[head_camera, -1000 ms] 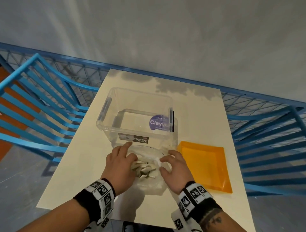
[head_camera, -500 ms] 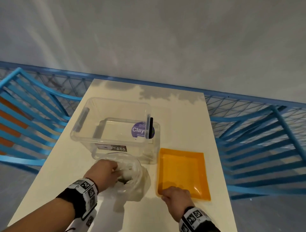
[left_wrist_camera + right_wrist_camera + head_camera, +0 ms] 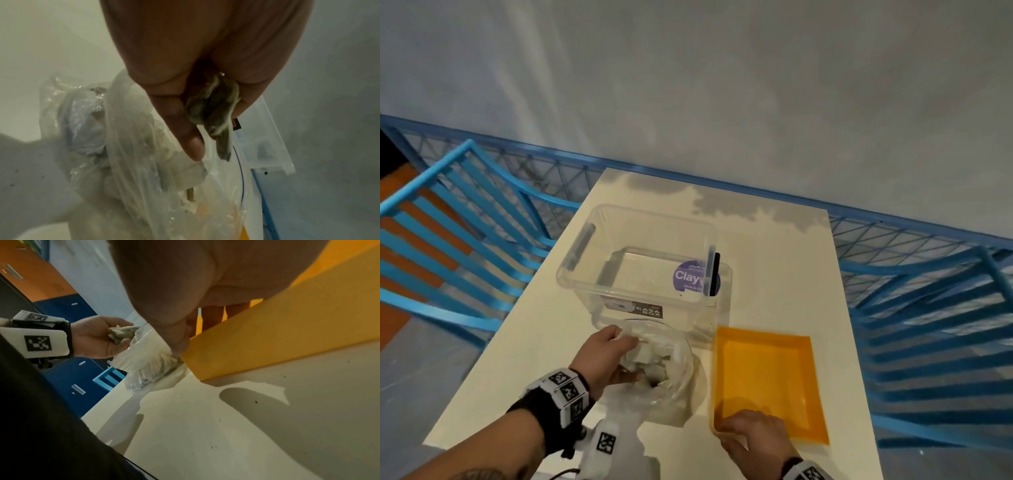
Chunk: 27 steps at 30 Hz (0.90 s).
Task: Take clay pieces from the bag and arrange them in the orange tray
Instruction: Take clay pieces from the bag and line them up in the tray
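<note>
A clear plastic bag (image 3: pixel 671 383) with pale clay pieces lies on the table in front of the clear box. My left hand (image 3: pixel 619 356) is at the bag's mouth. Its fingers pinch a crumpled grey-green clay piece (image 3: pixel 213 110), also seen as the clay piece (image 3: pixel 121 334) in the right wrist view, just above the bag (image 3: pixel 148 360). The orange tray (image 3: pixel 767 380) sits right of the bag with nothing in it. My right hand (image 3: pixel 750 431) grips the tray's near-left corner, fingers inside the rim and thumb outside the tray wall (image 3: pixel 277 337).
A clear storage box (image 3: pixel 643 267) with a purple "Clay" label stands behind the bag and holds nothing visible. The cream table (image 3: pixel 777 260) is narrow, with blue slatted chairs (image 3: pixel 448 240) on both sides and a blue mesh rail behind.
My right hand left the bag and moved right to grip the tray's near-left corner. My left hand reached into the bag's mouth and now holds a clay piece.
</note>
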Tool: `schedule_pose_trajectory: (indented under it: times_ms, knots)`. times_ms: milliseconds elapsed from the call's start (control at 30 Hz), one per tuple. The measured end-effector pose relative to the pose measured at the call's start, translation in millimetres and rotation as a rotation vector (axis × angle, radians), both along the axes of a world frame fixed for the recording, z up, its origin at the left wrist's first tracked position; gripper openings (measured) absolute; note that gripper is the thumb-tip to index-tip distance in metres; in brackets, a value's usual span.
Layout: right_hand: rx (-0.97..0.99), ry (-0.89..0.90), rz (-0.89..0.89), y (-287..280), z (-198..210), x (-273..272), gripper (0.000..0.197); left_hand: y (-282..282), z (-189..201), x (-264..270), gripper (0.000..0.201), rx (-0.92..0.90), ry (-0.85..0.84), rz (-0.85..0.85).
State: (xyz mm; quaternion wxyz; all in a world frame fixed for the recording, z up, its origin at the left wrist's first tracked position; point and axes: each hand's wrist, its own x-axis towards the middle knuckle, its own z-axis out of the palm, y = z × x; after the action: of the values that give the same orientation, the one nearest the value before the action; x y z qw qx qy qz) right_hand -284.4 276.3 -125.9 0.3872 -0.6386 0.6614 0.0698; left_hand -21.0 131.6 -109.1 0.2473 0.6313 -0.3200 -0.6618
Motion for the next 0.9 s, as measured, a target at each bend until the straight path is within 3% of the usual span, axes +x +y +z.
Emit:
schedule_pose_trajectory:
  times_ms: [133, 233, 267, 367, 500, 567, 633, 700, 800, 900]
  knots:
    - [-0.047, 0.005, -0.005, 5, -4, -3, 0.018, 5, -2, 2, 0.015, 0.079, 0.095, 0.048]
    - [-0.108, -0.003, -0.027, 6, -3, -6, 0.010, 8, -2, 3, 0.024, 0.086, 0.119, 0.027]
    - [-0.133, -0.010, -0.040, 5, -3, -6, 0.013, 9, -1, 2, 0.025, 0.071, 0.110, 0.018]
    - [-0.276, -0.062, -0.103, -3, 4, -4, 0.049, 13, 12, -6, 0.028, -0.012, 0.097, -0.031]
    - [-0.422, -0.331, -0.259, -29, 42, 15, 0.036, 20, 42, -31, 0.018, -0.140, 0.165, -0.178]
    - [-0.359, -0.486, -0.331, -44, 61, 27, 0.040, 22, 52, -43, 0.017, -0.197, 0.191, -0.253]
    - [-0.306, -0.557, -0.373, -56, 69, 34, 0.027, 23, 57, -52, 0.021, -0.211, 0.216, -0.287]
    - [-0.335, -0.555, -0.422, -64, 72, 34, 0.004, 23, 59, -58, 0.021, -0.212, 0.234, -0.248]
    - [-0.352, -0.672, -0.622, -66, 71, 26, 0.007, 22, 61, -68, 0.018, -0.183, 0.273, -0.150]
    - [-0.339, -0.769, -0.838, -63, 69, 21, 0.012, 22, 58, -76, 0.021, -0.143, 0.289, -0.160]
